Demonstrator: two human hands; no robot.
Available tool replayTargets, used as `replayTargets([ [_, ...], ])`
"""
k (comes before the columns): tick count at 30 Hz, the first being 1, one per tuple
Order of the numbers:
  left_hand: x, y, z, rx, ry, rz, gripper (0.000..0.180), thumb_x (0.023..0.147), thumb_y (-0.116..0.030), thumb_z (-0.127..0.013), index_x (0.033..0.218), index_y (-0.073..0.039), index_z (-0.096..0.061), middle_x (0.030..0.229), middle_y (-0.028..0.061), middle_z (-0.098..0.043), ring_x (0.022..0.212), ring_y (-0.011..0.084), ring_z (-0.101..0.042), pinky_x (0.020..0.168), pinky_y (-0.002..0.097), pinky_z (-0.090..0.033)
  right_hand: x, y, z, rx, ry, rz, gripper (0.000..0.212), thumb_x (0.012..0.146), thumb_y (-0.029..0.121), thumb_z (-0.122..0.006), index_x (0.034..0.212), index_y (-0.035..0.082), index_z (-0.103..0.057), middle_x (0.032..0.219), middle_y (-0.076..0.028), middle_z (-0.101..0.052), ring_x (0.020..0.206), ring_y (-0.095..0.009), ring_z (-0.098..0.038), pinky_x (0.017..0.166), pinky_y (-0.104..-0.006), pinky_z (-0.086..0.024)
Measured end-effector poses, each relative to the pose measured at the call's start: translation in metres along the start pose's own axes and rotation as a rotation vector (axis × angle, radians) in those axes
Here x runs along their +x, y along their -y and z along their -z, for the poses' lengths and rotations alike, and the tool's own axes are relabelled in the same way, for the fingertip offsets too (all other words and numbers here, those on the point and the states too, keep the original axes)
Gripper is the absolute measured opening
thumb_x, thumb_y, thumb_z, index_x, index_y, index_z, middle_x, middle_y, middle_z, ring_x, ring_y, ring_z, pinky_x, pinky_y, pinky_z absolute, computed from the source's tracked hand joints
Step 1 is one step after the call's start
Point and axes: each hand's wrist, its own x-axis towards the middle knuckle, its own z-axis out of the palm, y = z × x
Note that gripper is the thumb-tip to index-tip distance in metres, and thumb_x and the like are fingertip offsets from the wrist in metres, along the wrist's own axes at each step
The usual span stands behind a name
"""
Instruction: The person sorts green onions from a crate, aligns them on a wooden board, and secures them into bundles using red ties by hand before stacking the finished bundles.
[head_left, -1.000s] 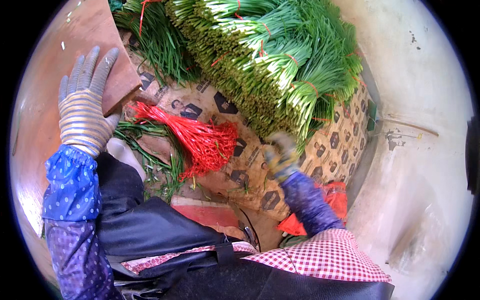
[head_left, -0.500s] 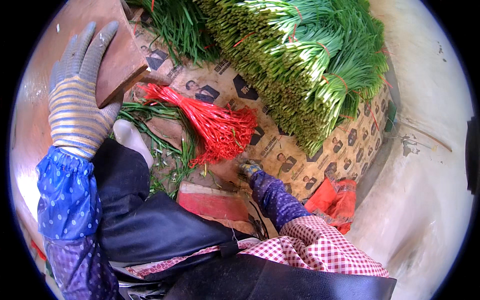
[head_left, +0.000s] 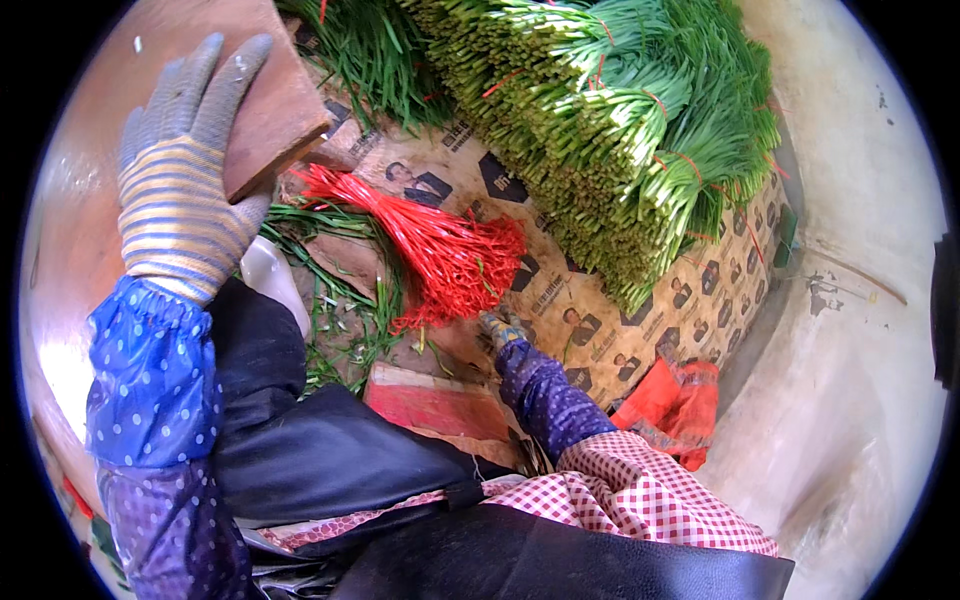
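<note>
My left hand [head_left: 185, 190], in a striped grey-tipped glove, lies flat on a brown wooden board [head_left: 275, 115], fingers stretched and the thumb at its near edge. My right hand [head_left: 505, 328], also gloved, is low beside a fanned bundle of red ties [head_left: 445, 255]. Its fingers are small and partly hidden, so I cannot see whether they grip anything. Thin green scraps [head_left: 345, 340] lie left of the red ties, and a few bits rest on them.
Tied bundles of long green stalks, looking like garlic chives [head_left: 620, 130], are piled at the back on patterned brown paper [head_left: 560, 290]. More loose greens [head_left: 375, 60] lie to their left. A red block [head_left: 435, 400], an orange-red cloth [head_left: 670, 405] and a pale wall [head_left: 850, 350] are nearby.
The view has shifted slightly, and my left hand and the board appear further right. A few green bits now show on the red ties and near my right hand, which stays low there.
</note>
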Motion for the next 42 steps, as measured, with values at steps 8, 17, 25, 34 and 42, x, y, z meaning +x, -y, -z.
replayTargets([
  [8, 0.001, -0.009, -0.003, 0.063, 0.084, 0.075, 0.097, 0.057, -0.027, -0.081, 0.14, -0.03, -0.031, 0.145, 0.0079, -0.032, 0.132, 0.0319, -0.031, 0.106, 0.0516, -0.027, -0.052, 0.08, 0.013, 0.069, 0.046, -0.17, 0.015, 0.083, 0.015, -0.065, 0.096, 0.013, -0.058, 0.074, -0.003, -0.059, 0.061, -0.018, -0.058, 0.052, -0.0335, -0.051],
  [17, 0.006, -0.011, 0.001, 0.031, 0.043, 0.074, 0.099, 0.057, -0.02, -0.08, 0.141, -0.029, -0.028, 0.145, 0.0076, -0.03, 0.132, 0.0326, -0.031, 0.106, 0.0517, -0.028, -0.029, 0.072, 0.013, 0.092, 0.069, 0.087, 0.026, 0.08, 0.008, -0.065, 0.104, 0.01, -0.054, 0.085, -0.006, -0.056, 0.07, -0.018, -0.055, 0.055, -0.0319, -0.047],
  [25, 0.007, -0.018, 0.004, 0.017, 0.096, 0.073, 0.098, 0.057, -0.021, -0.08, 0.14, -0.028, -0.03, 0.145, 0.0079, -0.031, 0.132, 0.0337, -0.031, 0.105, 0.0522, -0.027, -0.032, 0.078, 0.006, -0.304, 0.036, 0.106, 0.035, 0.084, 0.006, -0.062, 0.116, 0.007, -0.052, 0.101, -0.008, -0.06, 0.087, -0.019, -0.058, 0.069, -0.0331, -0.05],
  [34, 0.008, -0.011, 0.004, 0.083, 0.054, 0.091, 0.093, 0.062, -0.03, -0.077, 0.141, -0.034, -0.027, 0.145, 0.0058, -0.031, 0.133, 0.0302, -0.032, 0.106, 0.0516, -0.025, -0.078, 0.098, 0.05, -0.166, 0.092, 0.043, 0.038, 0.088, 0.011, -0.057, 0.124, 0.01, -0.046, 0.099, -0.013, -0.06, 0.086, -0.026, -0.058, 0.066, -0.0363, -0.051],
  [42, -0.005, -0.024, 0.017, -0.187, 0.158, 0.045, 0.098, 0.063, -0.043, -0.075, 0.143, -0.026, -0.022, 0.149, 0.009, -0.022, 0.136, 0.0322, -0.02, 0.107, 0.0581, -0.014, -0.116, 0.117, 0.277, -1.68, 0.294, 0.156, 0.03, 0.084, 0.025, -0.056, 0.112, 0.014, -0.058, 0.099, -0.011, -0.063, 0.089, -0.027, -0.06, 0.076, -0.0376, -0.049],
])
